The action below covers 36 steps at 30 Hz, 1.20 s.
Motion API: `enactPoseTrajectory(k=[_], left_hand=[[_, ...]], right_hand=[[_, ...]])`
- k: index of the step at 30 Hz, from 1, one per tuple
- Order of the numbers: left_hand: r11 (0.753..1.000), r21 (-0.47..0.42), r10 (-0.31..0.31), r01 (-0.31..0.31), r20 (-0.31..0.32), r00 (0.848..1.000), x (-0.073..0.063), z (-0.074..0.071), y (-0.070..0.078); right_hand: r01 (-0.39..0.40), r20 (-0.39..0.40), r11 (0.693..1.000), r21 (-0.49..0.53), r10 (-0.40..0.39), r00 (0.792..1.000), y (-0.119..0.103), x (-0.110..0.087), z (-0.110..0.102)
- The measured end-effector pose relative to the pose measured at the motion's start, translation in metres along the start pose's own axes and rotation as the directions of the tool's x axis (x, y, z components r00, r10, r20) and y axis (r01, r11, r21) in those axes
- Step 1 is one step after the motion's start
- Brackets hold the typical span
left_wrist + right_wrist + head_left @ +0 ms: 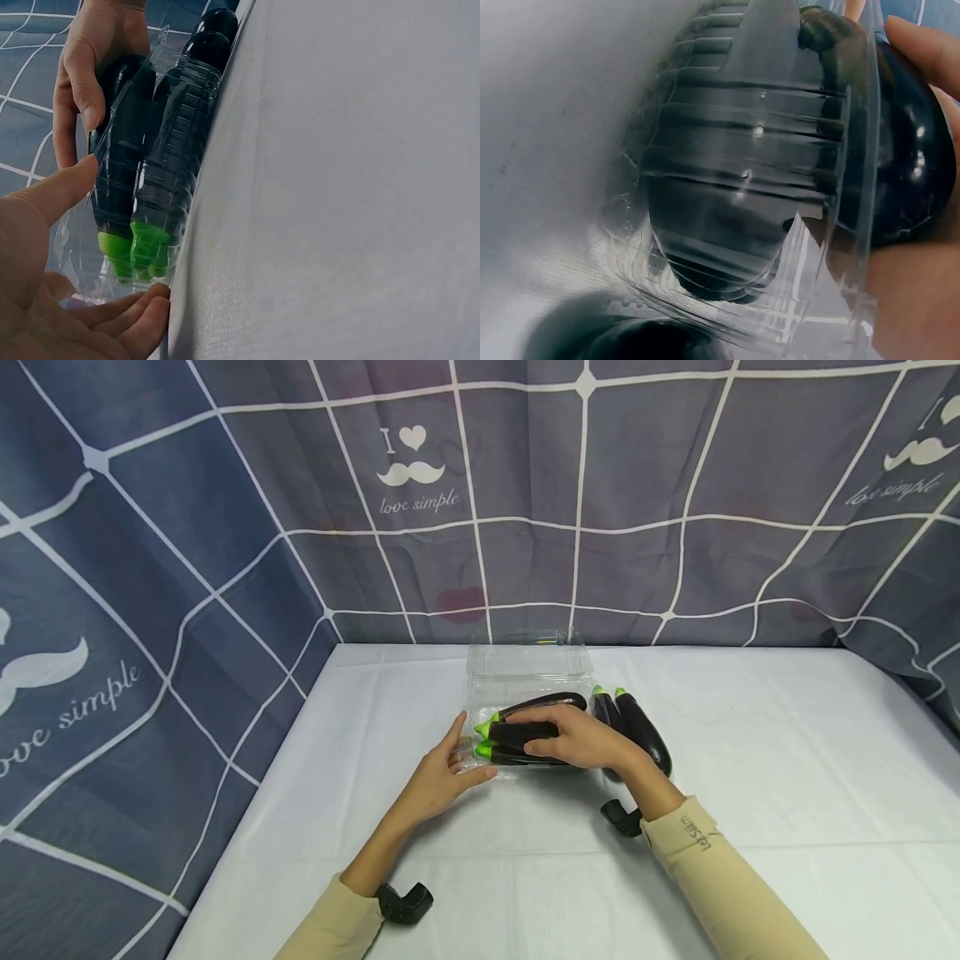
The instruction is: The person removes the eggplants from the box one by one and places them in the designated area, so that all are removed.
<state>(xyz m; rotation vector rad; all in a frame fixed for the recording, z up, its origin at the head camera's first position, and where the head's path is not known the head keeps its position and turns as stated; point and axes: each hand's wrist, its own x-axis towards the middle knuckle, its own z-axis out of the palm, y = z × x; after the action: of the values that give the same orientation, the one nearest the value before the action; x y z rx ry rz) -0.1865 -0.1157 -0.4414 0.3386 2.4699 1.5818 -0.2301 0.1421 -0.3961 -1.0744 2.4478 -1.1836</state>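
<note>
A clear plastic clamshell box [491, 774] lies on the white table, its lid [525, 664] folded back toward the curtain. Inside it are a rear eggplant [551, 699] and a front eggplant [517, 757], green stem ends to the left. My right hand [577, 737] grips another eggplant [510, 732] from above, fingers behind and thumb in front, lying between those two. At the box's left end, my left hand [441, 779] is spread around the corner. The left wrist view shows its thumb [67, 187] at the rim and its other fingers low beside the stem ends.
Two more eggplants lie right of the box, a larger one [645, 731] and one [609, 714] partly behind my right forearm. White cloth covers the table [787, 760]. A dark checked curtain [525, 568] stands along the back and both sides.
</note>
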Motion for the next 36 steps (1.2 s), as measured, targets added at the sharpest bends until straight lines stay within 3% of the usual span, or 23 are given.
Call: enactPoseTrajectory(k=[6, 15, 17, 27, 36], left_hand=[[1.0, 0.014, 0.0, 0.0, -0.003, 1.0, 0.001, 0.0, -0.001], [1.0, 0.018, -0.014, 0.014, -0.001, 1.0, 0.0, 0.001, 0.004], [0.999, 0.032, -0.014, 0.014, 0.002, 1.0, 0.003, 0.001, -0.001], [0.999, 0.029, -0.019, 0.019, -0.008, 1.0, 0.001, -0.001, 0.001], [1.0, 0.01, -0.014, 0.014, 0.0, 1.0, 0.001, 0.0, -0.001]], right_hand=[[0.001, -0.036, 1.0, 0.026, 0.0, 0.999, 0.0, -0.001, -0.002], [-0.061, -0.138, 0.998, 0.02, 0.064, 0.988, 0.001, -0.006, -0.002], [-0.079, -0.154, 0.997, 0.027, 0.082, 0.985, 0.001, -0.007, -0.002], [-0.159, -0.182, 0.985, 0.066, 0.169, 0.969, 0.0, -0.012, -0.003], [-0.154, -0.23, 0.98, 0.129, 0.18, 0.956, 0.002, -0.015, -0.005]])
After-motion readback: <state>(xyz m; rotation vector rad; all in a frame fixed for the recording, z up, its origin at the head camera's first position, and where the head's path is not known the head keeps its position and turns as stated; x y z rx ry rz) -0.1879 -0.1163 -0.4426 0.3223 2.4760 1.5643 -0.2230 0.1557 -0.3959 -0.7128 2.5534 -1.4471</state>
